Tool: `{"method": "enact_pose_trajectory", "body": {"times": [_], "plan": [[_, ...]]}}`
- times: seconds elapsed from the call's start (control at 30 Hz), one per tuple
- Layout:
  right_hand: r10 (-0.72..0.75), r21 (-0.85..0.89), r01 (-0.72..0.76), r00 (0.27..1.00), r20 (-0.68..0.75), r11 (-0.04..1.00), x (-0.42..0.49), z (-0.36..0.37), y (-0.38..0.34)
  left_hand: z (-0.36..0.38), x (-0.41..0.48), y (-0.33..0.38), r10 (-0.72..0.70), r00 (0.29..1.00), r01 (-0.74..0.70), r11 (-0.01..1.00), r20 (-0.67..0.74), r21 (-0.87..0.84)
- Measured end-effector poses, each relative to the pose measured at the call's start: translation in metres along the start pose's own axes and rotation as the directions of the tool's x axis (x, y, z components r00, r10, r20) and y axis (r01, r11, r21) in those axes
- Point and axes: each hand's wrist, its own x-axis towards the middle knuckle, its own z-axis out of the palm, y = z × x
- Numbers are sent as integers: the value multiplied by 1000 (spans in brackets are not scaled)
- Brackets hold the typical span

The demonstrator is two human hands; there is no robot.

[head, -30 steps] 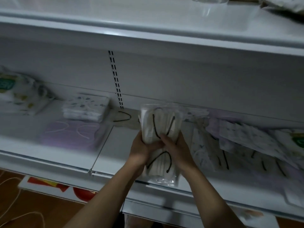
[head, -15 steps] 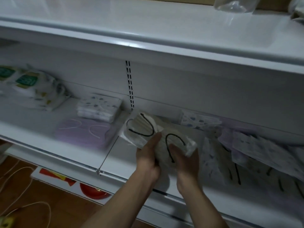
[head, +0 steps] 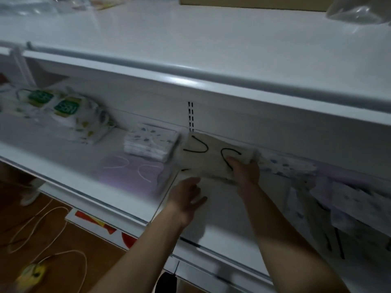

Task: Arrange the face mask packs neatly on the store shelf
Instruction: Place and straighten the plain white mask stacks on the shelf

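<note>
A beige mask pack with black ear loops [head: 209, 157] lies flat at the back of the white shelf [head: 118, 199], just under the slotted upright. My right hand [head: 245, 171] grips its right front corner. Just in front of the pack hovers my left hand [head: 188, 197], fingers loose and holding nothing. Left of the beige pack sits a stack of white patterned packs [head: 151, 142], with a lilac pack [head: 131, 172] in front of it. A loose heap of patterned and lilac packs [head: 330, 193] spreads across the right side of the shelf.
Packs with green labels [head: 63, 111] lie at the far left of the shelf. The upper shelf [head: 211, 60] juts out overhead, with a cardboard box and plastic bags on it. White cables [head: 42, 229] and a yellow object lie on the wooden floor below.
The beige pack went from upright in both hands to flat at the back of the shelf. My left hand let go of it and drew back; the view shifted left.
</note>
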Motion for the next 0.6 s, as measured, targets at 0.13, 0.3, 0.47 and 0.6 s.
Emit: {"method": "enact_pose_trajectory", "body": {"times": [0.13,0.3,0.47,0.6], "plan": [[-69,-254,44,993,-91,966,1,7,8,-10,10,10,3,1000,-4,1000,-5,-16],[-74,-354,21,987,-139,935,-2,9,2,1,24,31,1,1000,-2,1000,26,31],[-26,-387,-9,996,-85,922,3,4,-5,4,36,43,-40,995,33,997,92,75],[8,-349,-38,996,-88,936,2,0,-6,-8,37,45,-6,994,-2,997,109,74]]}}
